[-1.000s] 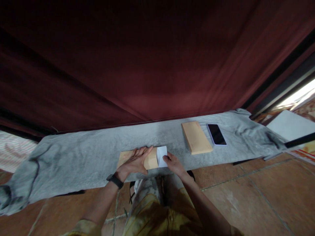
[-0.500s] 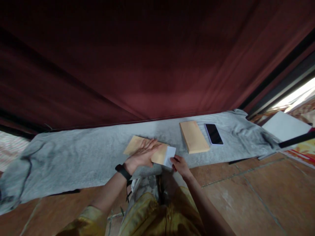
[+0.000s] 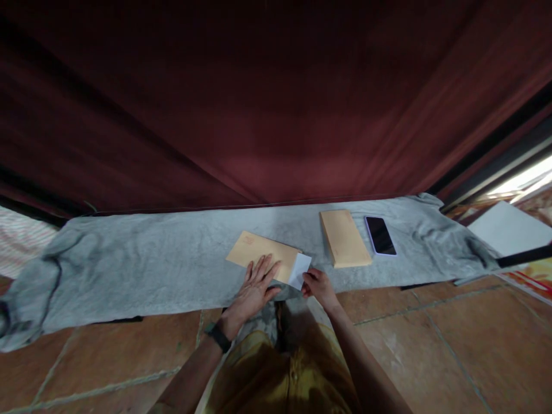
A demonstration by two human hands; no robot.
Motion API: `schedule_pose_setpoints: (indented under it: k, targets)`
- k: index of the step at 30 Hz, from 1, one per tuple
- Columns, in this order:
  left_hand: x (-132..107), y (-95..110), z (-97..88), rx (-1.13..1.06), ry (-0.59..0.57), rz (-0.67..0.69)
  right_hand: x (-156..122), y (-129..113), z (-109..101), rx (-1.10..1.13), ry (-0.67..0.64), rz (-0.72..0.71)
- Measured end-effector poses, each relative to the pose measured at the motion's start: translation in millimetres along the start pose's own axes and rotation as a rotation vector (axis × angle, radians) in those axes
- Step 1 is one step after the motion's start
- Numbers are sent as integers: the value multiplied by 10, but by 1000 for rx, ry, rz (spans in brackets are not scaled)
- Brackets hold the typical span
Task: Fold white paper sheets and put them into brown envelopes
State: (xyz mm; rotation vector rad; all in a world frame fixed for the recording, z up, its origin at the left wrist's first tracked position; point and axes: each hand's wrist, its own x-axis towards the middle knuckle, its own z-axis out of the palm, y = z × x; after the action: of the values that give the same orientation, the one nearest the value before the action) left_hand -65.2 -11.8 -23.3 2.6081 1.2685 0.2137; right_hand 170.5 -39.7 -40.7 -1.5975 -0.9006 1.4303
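Observation:
A tan envelope (image 3: pixel 259 251) lies tilted on the grey cloth (image 3: pixel 142 270), with a white sheet (image 3: pixel 299 270) sticking out of its right end. My left hand (image 3: pixel 255 287) lies flat with spread fingers on the envelope's near edge. My right hand (image 3: pixel 318 284) pinches the near corner of the white sheet. A black band sits on my left wrist.
A stack of tan envelopes (image 3: pixel 345 238) and a dark phone (image 3: pixel 380 235) lie on the cloth to the right. A dark red curtain (image 3: pixel 267 103) hangs behind. A white board (image 3: pixel 509 229) is at far right. The floor has brown tiles (image 3: pixel 452 339).
The envelope has turned and slid away from me and to the right. My left hand has slipped back to its near edge. My right hand stays on the white sheet.

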Motion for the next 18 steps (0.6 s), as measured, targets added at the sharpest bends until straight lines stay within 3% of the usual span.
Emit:
schedule_pose_setpoints:
  k: [5, 7, 10, 12, 15, 18]
  targets:
    - [107, -40, -89, -18, 46, -55, 42, -42, 18, -10, -4, 25]
    - [191, -173, -160, -22, 137, -204, 36, -51, 14, -10, -1, 32]
    - [300, -491, -275, -26, 291, -540, 17, -55, 11, 0, 13, 36]
    - [329, -693, -332, -65, 278, -672, 12, -55, 18, 9, 27, 38]
    - [312, -851, -360, -76, 230, -670, 29, -61, 45, 13, 38, 44]
    - [283, -850, -339, -68, 236, -632, 64, -81, 82, 0, 30, 51]
